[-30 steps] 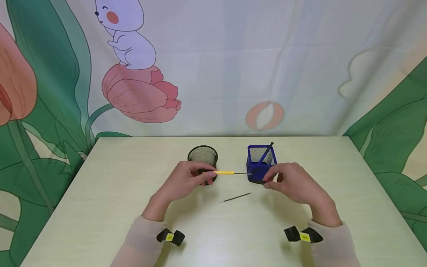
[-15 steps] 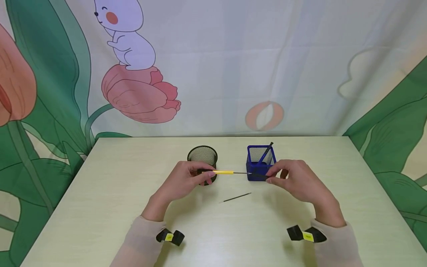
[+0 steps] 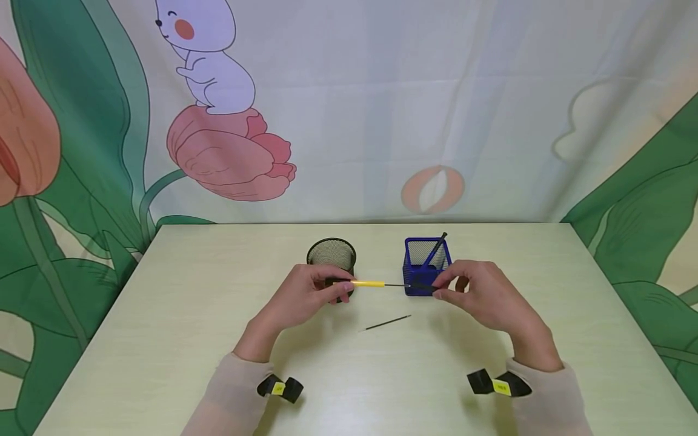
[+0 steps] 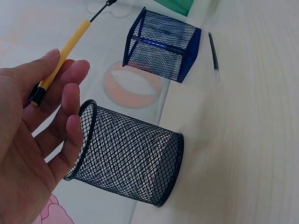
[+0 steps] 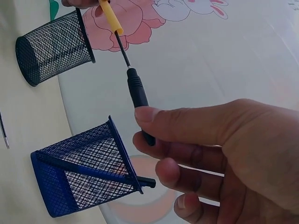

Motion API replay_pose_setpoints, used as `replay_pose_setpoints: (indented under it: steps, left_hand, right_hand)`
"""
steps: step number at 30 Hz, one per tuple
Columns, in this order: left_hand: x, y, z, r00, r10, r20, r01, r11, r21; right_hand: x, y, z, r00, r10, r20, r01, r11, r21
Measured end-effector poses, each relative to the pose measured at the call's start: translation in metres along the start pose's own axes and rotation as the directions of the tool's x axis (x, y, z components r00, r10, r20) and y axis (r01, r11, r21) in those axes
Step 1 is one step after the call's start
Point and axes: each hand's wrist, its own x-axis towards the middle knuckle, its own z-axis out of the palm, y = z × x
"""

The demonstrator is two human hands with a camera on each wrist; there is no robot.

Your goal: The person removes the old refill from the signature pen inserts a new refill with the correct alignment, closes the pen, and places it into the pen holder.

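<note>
My left hand (image 3: 305,297) pinches a yellow pen barrel (image 4: 70,46) with a black end, between thumb and fingers. A thin dark refill (image 5: 122,49) sticks out of the barrel toward the right. My right hand (image 3: 480,297) pinches the pen's black ribbed grip section (image 5: 135,88), which lines up with the refill, its narrow end right at the refill's tip. The pen parts are held above the table, in front of two mesh holders. Below them on the table lies a separate thin refill (image 3: 387,322), dark with a pale end in the left wrist view.
A round black mesh pen holder (image 4: 131,154) stands behind my left hand. Behind my right hand stands a square blue mesh holder (image 5: 88,172) with a dark blue pen (image 5: 88,170) leaning in it. A printed curtain (image 3: 349,121) hangs behind the table (image 3: 191,290).
My right hand has shifted slightly up and right, bringing the black grip section from below the refill's tip into line with it. The left hand has barely moved.
</note>
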Motion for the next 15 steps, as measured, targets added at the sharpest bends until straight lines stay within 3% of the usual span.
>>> replay_pose_setpoints:
  steps: [15]
  left_hand:
    - [-0.0007, 0.001, 0.0001, 1.0, -0.007, -0.005, 0.007, 1.0, 0.0]
  right_hand:
    - [0.0018, -0.0019, 0.0041, 0.998, -0.047, -0.032, 0.046, 0.999, -0.019]
